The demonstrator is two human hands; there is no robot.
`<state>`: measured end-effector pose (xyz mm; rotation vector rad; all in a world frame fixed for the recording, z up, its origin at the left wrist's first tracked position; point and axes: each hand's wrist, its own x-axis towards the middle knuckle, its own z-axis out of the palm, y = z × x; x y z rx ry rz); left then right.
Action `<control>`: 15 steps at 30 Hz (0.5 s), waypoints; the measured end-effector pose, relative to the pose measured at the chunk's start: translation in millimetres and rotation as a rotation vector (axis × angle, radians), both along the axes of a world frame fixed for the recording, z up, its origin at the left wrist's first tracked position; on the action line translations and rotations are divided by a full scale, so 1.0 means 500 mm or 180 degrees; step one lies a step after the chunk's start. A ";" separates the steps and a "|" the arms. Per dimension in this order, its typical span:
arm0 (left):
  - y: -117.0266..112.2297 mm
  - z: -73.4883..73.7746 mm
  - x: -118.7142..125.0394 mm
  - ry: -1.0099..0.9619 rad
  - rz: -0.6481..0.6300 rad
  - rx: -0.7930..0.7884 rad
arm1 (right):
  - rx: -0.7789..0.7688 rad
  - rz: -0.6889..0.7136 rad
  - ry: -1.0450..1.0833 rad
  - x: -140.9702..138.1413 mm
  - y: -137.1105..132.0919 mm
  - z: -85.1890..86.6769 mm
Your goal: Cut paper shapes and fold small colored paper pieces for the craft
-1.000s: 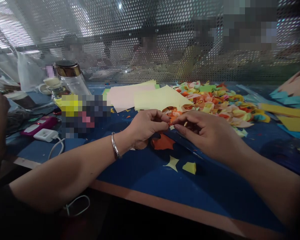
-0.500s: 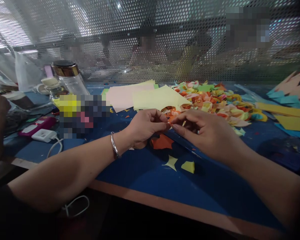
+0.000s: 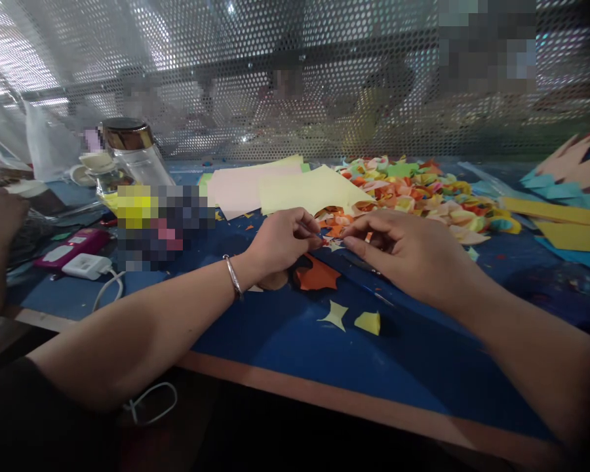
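My left hand [image 3: 282,239], with a silver bracelet on its wrist, is closed in a pinch over the blue table. Facing it, my right hand [image 3: 406,252] has thumb and forefinger brought together. Whatever either pinch holds is too small to name. A small pale paper scrap [image 3: 334,244] and bits of red show between the fingertips. Below the left fingers lies an orange paper cutout [image 3: 318,274]. Nearer to me are a pale yellow star-shaped scrap [image 3: 335,315] and a folded yellow paper piece [image 3: 368,322].
Behind my hands spreads a heap of colourful paper pieces [image 3: 423,196], beside pale paper sheets [image 3: 314,190]. Yellow paper strips [image 3: 570,219] lie right. At left are a bottle [image 3: 145,160], a white plug [image 3: 87,266] and another person's hand [image 3: 2,213]. A perforated metal screen [image 3: 319,85] stands behind.
My hands have moved slightly apart, the left one to the left, and a pale scrap now shows between them. The other person's hand at the left edge has shifted.
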<state>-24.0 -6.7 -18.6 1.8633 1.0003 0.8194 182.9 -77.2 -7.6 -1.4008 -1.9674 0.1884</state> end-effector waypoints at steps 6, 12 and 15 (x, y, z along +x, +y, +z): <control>0.008 0.001 -0.012 0.0420 0.0103 0.0698 | 0.0051 0.0032 0.0000 0.006 0.004 -0.002; -0.053 0.034 -0.002 0.0646 -0.0363 0.1375 | 0.0047 -0.0037 -0.0011 0.008 0.006 0.000; -0.099 0.043 0.006 0.0742 -0.1157 0.1702 | 0.0088 0.0001 -0.0046 0.006 0.007 0.005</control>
